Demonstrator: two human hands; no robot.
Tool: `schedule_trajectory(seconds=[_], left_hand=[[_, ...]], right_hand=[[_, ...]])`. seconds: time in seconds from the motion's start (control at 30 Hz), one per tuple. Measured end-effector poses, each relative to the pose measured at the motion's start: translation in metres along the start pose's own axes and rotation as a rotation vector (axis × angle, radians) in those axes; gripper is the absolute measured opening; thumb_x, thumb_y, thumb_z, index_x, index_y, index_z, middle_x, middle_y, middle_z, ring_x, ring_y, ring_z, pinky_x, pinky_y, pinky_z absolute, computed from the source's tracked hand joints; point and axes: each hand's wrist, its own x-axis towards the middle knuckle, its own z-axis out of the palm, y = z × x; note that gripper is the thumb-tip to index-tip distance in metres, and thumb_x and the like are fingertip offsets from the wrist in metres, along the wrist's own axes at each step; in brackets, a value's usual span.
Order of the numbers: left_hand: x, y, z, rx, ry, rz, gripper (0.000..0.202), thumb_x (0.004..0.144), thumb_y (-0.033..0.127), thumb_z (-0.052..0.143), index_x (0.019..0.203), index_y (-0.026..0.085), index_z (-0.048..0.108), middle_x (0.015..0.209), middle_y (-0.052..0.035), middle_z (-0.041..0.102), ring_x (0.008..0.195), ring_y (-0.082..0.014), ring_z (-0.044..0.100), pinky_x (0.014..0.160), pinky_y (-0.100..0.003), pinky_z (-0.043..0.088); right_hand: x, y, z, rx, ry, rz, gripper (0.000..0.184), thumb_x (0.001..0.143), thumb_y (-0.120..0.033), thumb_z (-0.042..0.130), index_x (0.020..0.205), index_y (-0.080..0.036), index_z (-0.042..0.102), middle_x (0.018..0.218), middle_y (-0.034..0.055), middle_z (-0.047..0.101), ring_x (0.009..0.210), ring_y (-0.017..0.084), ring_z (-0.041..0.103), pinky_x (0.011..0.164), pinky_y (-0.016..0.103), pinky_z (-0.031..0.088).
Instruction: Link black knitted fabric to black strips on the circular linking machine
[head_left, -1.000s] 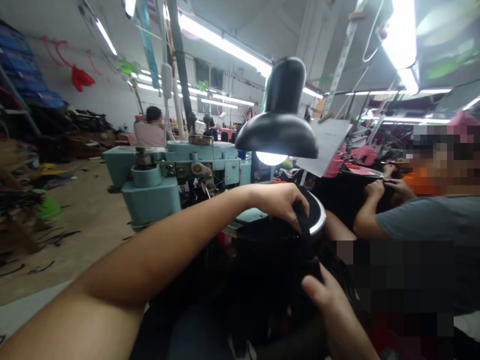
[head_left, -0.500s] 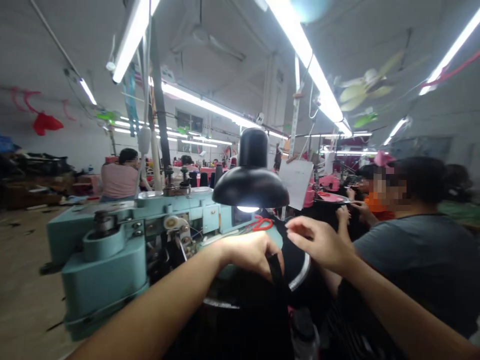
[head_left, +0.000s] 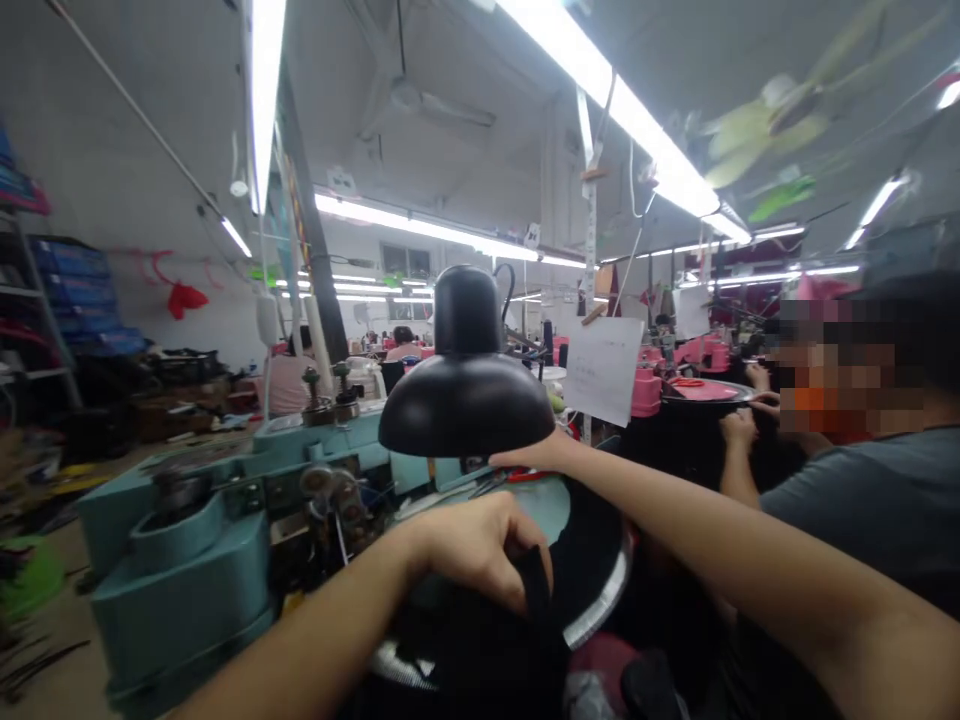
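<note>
My left hand (head_left: 487, 550) is closed on a black fabric strip (head_left: 537, 590), part of or lying over the dark cloth below. My right hand (head_left: 536, 456) reaches across to just under the shade of a black lamp (head_left: 466, 400), which covers part of it. The fingers that show there are stretched out, above red-handled scissors (head_left: 534, 476). Those scissors lie on a pale green machine surface (head_left: 555, 505); whether the fingers touch them is hard to see. Black fabric spreads in front of me, and a light curved edge (head_left: 604, 600) rims the round black table.
A pale green sewing machine (head_left: 187, 590) stands at the left. A paper sheet (head_left: 604, 368) hangs right of the lamp. At the right sits a co-worker (head_left: 862, 510), hands raised near another round table (head_left: 709, 393). A dark-capped clear container (head_left: 600, 690) is low in front.
My right hand has moved left and forward, from beside the left hand to under the lamp by the scissors. My left hand keeps its hold on the strip. The view has shifted.
</note>
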Motion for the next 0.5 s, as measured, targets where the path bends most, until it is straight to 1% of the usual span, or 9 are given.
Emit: schedule_trajectory(seconds=[0.07,0.1,0.17,0.2,0.3,0.37,0.43,0.47,0.5], left_hand=[[0.0,0.002,0.0,-0.006,0.0,-0.03,0.023,0.056,0.019,0.08,0.079,0.017,0.077,0.07,0.0022,0.07,0.061,-0.0102,0.059,0.058,-0.016,0.047],[-0.001,0.003,0.0,-0.01,0.005,-0.042,0.023,0.056,0.019,0.081,0.078,0.017,0.077,0.069,0.002,0.07,0.061,-0.0102,0.06,0.058,-0.016,0.047],[-0.002,0.005,0.001,-0.026,0.023,-0.066,0.025,0.054,0.023,0.084,0.078,0.017,0.077,0.068,0.0016,0.07,0.06,-0.0103,0.059,0.055,-0.015,0.046],[-0.002,0.006,0.001,-0.04,0.036,-0.08,0.027,0.053,0.026,0.086,0.077,0.016,0.077,0.067,0.0015,0.069,0.059,-0.0103,0.059,0.052,-0.015,0.045],[-0.003,0.006,0.003,-0.075,0.072,-0.111,0.032,0.049,0.032,0.088,0.075,0.015,0.077,0.064,0.0014,0.068,0.055,-0.0096,0.057,0.049,-0.014,0.043],[-0.003,0.002,0.003,-0.1,0.065,-0.134,0.035,0.048,0.035,0.088,0.074,0.015,0.077,0.064,0.0012,0.068,0.054,-0.0094,0.057,0.048,-0.015,0.043],[-0.003,-0.003,0.002,-0.109,0.069,-0.152,0.037,0.047,0.038,0.087,0.073,0.014,0.076,0.063,0.0006,0.068,0.052,-0.01,0.057,0.047,-0.016,0.043],[-0.003,-0.005,0.002,-0.106,0.073,-0.164,0.038,0.047,0.039,0.087,0.072,0.014,0.076,0.061,0.0004,0.067,0.05,-0.0101,0.056,0.046,-0.016,0.042],[-0.003,-0.008,0.002,-0.1,0.083,-0.171,0.038,0.046,0.04,0.087,0.071,0.013,0.076,0.058,0.0004,0.066,0.047,-0.0099,0.054,0.044,-0.017,0.041]], right_hand=[[0.003,0.002,0.003,-0.026,0.005,0.04,0.07,0.054,-0.054,0.086,0.114,-0.027,0.063,0.11,0.0059,0.068,0.099,0.03,0.065,0.081,0.041,0.051],[0.006,0.004,0.004,-0.039,0.003,0.053,0.071,0.051,-0.056,0.086,0.111,-0.026,0.064,0.108,0.0064,0.068,0.097,0.031,0.065,0.079,0.041,0.051],[0.011,0.008,0.006,-0.057,-0.003,0.059,0.067,0.05,-0.057,0.087,0.103,-0.024,0.065,0.098,0.0058,0.069,0.09,0.03,0.065,0.074,0.038,0.05],[0.013,0.011,0.007,-0.06,-0.002,0.051,0.06,0.054,-0.055,0.085,0.1,-0.023,0.065,0.092,0.0048,0.069,0.086,0.028,0.065,0.072,0.036,0.049],[0.017,0.019,0.005,-0.048,0.016,-0.01,0.032,0.076,-0.046,0.07,0.092,-0.02,0.063,0.079,0.0014,0.066,0.072,0.019,0.061,0.064,0.027,0.044],[0.016,0.024,0.0,-0.042,0.027,-0.091,0.02,0.085,-0.038,0.06,0.089,-0.018,0.062,0.074,0.0,0.064,0.066,0.015,0.058,0.059,0.024,0.042],[0.013,0.029,-0.005,-0.052,0.029,-0.222,0.014,0.086,-0.028,0.057,0.092,-0.018,0.063,0.079,0.0002,0.063,0.069,0.014,0.058,0.062,0.023,0.043],[0.012,0.031,-0.007,-0.068,0.026,-0.304,0.015,0.085,-0.022,0.056,0.097,-0.019,0.064,0.084,0.0009,0.064,0.073,0.014,0.059,0.065,0.023,0.044],[0.011,0.034,-0.009,-0.09,0.02,-0.39,0.022,0.083,-0.015,0.055,0.102,-0.02,0.065,0.09,0.0018,0.064,0.079,0.014,0.06,0.069,0.024,0.045]])
